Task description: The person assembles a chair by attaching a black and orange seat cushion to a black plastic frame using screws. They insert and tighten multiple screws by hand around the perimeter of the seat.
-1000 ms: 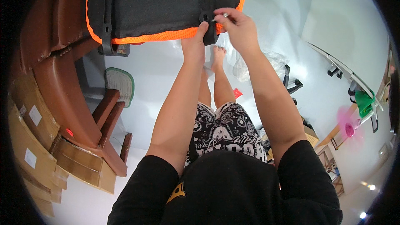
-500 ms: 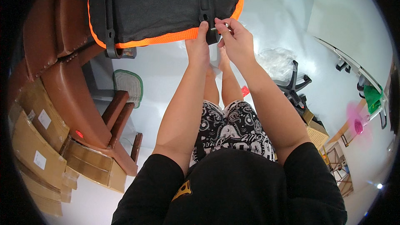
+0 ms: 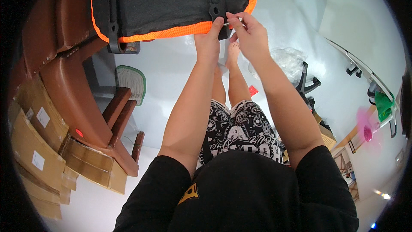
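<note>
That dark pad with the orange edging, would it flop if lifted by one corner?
Probably only a little: the dark pad lies flat past the brown chair, so it looks fairly stiff. Its orange mesh edge seems soft. Both hands, left hand and right hand, grip its strap.

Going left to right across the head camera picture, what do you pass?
Stacked cardboard boxes → brown wooden chair → green-rimmed mat → left hand on the black strap of the black, orange-edged pad → right hand → clear plastic bag → green object at the far right.
</note>
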### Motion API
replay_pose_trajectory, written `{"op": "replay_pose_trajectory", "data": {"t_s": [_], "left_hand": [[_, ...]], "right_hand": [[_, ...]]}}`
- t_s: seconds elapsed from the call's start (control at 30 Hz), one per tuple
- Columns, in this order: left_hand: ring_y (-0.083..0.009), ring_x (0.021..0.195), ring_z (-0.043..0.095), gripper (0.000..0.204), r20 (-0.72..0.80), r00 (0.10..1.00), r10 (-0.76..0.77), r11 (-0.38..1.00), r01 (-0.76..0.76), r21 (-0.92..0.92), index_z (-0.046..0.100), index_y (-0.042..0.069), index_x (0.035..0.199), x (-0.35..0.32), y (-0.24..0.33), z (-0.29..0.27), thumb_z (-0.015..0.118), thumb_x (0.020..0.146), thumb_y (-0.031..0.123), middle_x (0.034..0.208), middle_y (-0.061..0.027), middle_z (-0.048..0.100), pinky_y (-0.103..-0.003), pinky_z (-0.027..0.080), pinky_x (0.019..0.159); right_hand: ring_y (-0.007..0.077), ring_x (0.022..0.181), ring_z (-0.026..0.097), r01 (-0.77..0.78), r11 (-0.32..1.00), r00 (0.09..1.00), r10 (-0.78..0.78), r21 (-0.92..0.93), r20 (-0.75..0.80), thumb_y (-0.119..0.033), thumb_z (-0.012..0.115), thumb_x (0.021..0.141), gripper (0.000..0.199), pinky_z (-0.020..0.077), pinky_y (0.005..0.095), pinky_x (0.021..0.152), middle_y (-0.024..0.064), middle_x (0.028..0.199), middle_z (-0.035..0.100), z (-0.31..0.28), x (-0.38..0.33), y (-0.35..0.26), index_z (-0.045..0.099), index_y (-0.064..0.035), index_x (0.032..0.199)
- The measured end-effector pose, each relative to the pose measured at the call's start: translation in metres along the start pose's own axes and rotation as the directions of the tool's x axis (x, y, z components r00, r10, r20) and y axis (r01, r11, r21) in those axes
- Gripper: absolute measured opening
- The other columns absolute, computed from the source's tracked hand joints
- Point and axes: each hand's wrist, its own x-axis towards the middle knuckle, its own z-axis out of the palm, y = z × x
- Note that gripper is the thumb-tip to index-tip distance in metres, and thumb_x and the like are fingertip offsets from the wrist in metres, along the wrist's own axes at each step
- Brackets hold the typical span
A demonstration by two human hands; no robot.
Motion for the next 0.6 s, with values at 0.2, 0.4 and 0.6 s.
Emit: {"op": "replay_pose_trajectory", "data": {"t_s": [0.2,0.4,0.6], "left_hand": [[-0.0154,0.091,0.058,0.033,-0.010,0.994,0.110,0.994,-0.110,0.014,0.057,-0.003,0.110,0.001,-0.002,0.004,0.068,0.082,0.010,0.105,-0.0081,0.062,-0.027,0.045,0.082],[-0.0160,0.095,0.057,0.035,-0.020,1.000,0.024,0.992,-0.021,0.126,0.056,-0.003,0.112,0.000,0.007,0.007,0.067,0.082,0.012,0.107,-0.0084,0.061,-0.029,0.044,0.084],[-0.0167,0.099,0.056,0.037,0.001,1.000,-0.027,0.993,0.027,0.114,0.055,-0.001,0.116,0.001,0.010,0.011,0.066,0.083,0.011,0.110,-0.0081,0.060,-0.030,0.044,0.086]], "right_hand": [[0.0058,0.056,0.048,0.138,0.981,0.988,-0.147,-0.137,-0.056,-0.023,0.060,0.090,0.020,0.0413,0.0198,0.055,-0.0024,0.076,0.062,-0.010,0.017,-0.018,0.068,-0.0075,0.099],[0.0055,0.060,0.051,0.293,0.955,0.955,-0.295,-0.042,-0.043,-0.010,0.068,0.081,0.017,0.0444,0.0215,0.057,-0.0021,0.080,0.065,-0.001,0.031,-0.027,0.068,-0.0083,0.098],[0.0140,0.066,0.060,0.536,0.718,0.822,-0.563,-0.443,0.083,-0.019,0.072,0.075,0.016,0.0479,0.0273,0.055,-0.0010,0.081,0.063,0.001,0.045,-0.019,0.066,-0.0126,0.087]]}}
